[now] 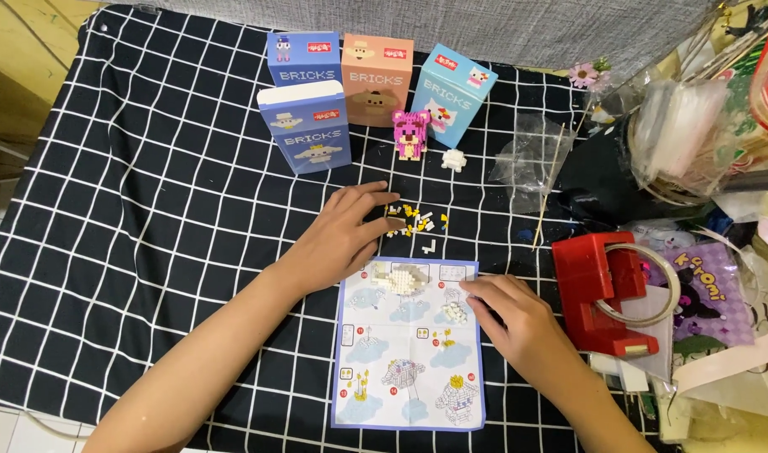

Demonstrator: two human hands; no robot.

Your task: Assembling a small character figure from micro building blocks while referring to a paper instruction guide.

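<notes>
Left hand (343,237) touches loose bricks (413,220); right hand (511,315) presses instruction sheet (405,369).

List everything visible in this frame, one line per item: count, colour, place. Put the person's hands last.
brick boxes: four; two blue, one tan, one light blue; standing at the cloth's far side
pink brick figure: one, pink, before the boxes
small white build: one, white, right of the pink figure
loose bricks: many, white and yellow, scattered mid-cloth
instruction sheet: one, pale blue, near edge
part-built white model: one, on the sheet's top
tape dispenser: one, red, right of the sheet
checked cloth: one, black with white lines
left hand: fingertips at the loose bricks
right hand: resting on the sheet's right edge
</notes>
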